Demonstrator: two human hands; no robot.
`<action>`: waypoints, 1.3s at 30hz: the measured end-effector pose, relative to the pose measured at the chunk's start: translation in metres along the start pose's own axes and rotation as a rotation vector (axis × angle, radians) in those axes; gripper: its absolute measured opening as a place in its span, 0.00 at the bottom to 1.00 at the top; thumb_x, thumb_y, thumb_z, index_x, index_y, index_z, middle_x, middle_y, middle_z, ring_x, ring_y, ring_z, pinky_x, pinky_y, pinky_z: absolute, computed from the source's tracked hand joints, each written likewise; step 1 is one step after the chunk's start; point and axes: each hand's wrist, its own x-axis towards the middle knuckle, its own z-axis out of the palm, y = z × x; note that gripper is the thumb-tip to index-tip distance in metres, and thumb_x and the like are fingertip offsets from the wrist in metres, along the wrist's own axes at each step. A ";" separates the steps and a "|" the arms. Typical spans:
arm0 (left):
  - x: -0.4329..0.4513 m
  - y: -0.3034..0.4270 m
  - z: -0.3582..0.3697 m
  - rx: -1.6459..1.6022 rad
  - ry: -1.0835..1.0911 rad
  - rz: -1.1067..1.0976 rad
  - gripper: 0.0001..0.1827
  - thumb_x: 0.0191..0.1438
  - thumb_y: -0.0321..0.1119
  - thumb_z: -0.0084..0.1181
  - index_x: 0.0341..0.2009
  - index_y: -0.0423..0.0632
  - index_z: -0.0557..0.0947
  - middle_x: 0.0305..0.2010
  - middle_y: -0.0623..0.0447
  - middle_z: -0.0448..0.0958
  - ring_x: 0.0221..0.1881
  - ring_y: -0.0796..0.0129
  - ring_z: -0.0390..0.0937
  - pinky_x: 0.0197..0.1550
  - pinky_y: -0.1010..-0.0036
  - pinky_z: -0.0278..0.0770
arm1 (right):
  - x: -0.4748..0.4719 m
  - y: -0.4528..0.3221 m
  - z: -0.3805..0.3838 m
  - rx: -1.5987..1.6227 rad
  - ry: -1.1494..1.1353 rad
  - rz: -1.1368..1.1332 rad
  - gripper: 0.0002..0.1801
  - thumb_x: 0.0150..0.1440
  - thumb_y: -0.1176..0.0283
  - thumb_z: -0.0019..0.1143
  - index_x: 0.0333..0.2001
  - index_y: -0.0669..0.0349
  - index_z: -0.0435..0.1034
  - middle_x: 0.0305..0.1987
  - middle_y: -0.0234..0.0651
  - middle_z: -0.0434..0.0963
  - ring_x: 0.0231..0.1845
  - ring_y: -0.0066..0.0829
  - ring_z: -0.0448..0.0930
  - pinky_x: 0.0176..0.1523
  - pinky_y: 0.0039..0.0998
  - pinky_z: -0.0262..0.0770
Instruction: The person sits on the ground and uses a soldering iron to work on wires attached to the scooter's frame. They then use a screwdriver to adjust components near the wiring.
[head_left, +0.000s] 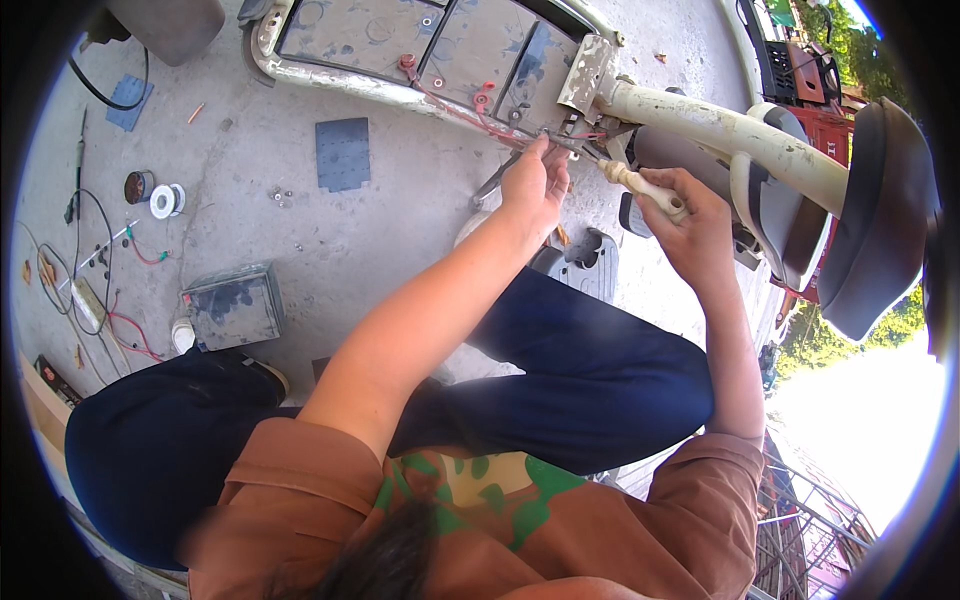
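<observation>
My right hand is closed around the pale handle of a screwdriver, whose shaft points up and left to a battery terminal area by the frame. My left hand is raised at the frame's edge, its fingertips at the shaft's tip and the red wires; what they pinch, if anything, is too small to tell. Grey batteries lie side by side inside a worn white tubular metal frame. Red terminal caps sit on wires along the batteries' near edge.
On the concrete floor lie a loose battery, a solder spool, a round tin, a blue-grey sheet, a soldering iron and a power strip. A thick frame tube and black seat stand at right.
</observation>
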 end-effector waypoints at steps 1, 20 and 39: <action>0.000 0.001 0.000 0.023 -0.006 0.004 0.08 0.63 0.35 0.54 0.40 0.46 0.78 0.37 0.53 0.79 0.28 0.76 0.74 0.28 0.84 0.77 | 0.001 -0.001 0.000 -0.020 0.004 -0.027 0.12 0.53 0.74 0.63 0.41 0.64 0.75 0.35 0.42 0.81 0.35 0.34 0.81 0.42 0.29 0.75; -0.013 0.024 -0.031 1.316 -0.184 0.975 0.12 0.57 0.26 0.48 0.45 0.37 0.75 0.31 0.44 0.80 0.25 0.60 0.79 0.37 0.65 0.76 | 0.008 -0.015 0.000 -0.116 0.019 -0.119 0.12 0.51 0.74 0.65 0.41 0.64 0.77 0.33 0.41 0.80 0.32 0.38 0.80 0.38 0.32 0.75; -0.019 0.030 -0.022 1.184 -0.285 0.652 0.13 0.58 0.25 0.50 0.47 0.34 0.73 0.26 0.48 0.78 0.25 0.69 0.79 0.32 0.71 0.75 | 0.008 -0.012 0.000 -0.018 0.015 0.059 0.13 0.53 0.71 0.64 0.41 0.66 0.76 0.34 0.45 0.82 0.36 0.38 0.83 0.41 0.31 0.77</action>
